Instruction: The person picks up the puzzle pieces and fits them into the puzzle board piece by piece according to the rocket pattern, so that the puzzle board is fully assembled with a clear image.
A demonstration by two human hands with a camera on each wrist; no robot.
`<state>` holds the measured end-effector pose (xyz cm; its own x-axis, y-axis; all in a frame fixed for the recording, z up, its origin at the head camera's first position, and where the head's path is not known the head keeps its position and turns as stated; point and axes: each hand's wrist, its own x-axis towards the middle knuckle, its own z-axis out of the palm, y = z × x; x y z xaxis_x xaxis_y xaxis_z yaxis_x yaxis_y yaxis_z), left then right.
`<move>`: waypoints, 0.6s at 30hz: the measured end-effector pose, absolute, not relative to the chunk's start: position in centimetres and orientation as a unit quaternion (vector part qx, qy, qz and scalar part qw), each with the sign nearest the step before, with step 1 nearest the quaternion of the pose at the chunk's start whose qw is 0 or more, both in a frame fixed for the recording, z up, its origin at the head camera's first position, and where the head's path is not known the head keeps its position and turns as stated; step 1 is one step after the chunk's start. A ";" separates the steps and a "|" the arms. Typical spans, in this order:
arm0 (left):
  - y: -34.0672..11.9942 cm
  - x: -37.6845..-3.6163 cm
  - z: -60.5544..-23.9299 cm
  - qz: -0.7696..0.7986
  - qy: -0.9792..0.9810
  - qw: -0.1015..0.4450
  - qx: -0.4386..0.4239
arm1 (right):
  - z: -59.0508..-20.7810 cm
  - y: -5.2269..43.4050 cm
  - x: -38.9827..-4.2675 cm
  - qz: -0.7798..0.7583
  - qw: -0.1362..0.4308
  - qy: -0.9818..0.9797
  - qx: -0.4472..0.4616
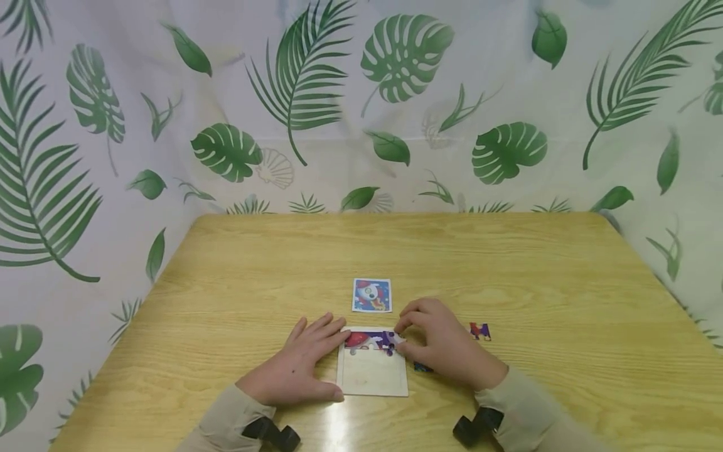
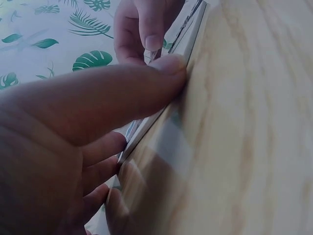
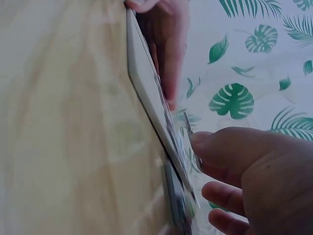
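Observation:
A white puzzle tray [image 1: 374, 376] lies on the table, with joined puzzle pieces [image 1: 358, 340] in red, white and purple along its top. My left hand [image 1: 299, 367] lies spread at the tray's left side, fingertips on its upper left edge and thumb by the lower left corner. At the upper right corner, my right hand [image 1: 446, 345] pinches a puzzle piece [image 3: 189, 128] between thumb and fingers. That piece is tilted over the tray in the right wrist view. Fingers partly hide its picture. Beside the tray, a dark blue piece [image 1: 422, 366] shows partly under the right hand.
Behind the tray lies a square picture card [image 1: 371, 295] with a rocket on blue. A loose red and purple puzzle piece [image 1: 480, 331] is right of the right hand. The wooden table [image 1: 254, 251] meets a leaf-printed cloth [image 1: 339, 169] at its back and sides.

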<state>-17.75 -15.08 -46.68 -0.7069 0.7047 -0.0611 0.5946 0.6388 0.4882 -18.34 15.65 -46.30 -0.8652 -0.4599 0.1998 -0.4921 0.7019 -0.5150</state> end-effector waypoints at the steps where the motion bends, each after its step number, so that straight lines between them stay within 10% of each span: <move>1: -15.1 -17.8 -46.7 0.222 0.897 0.126 0.361 | -46.3 15.3 -18.3 0.285 0.029 -0.921 0.263; 18: -15.2 -17.7 -46.7 0.223 0.893 0.112 0.374 | -46.7 10.0 -17.7 0.260 0.042 -0.915 0.307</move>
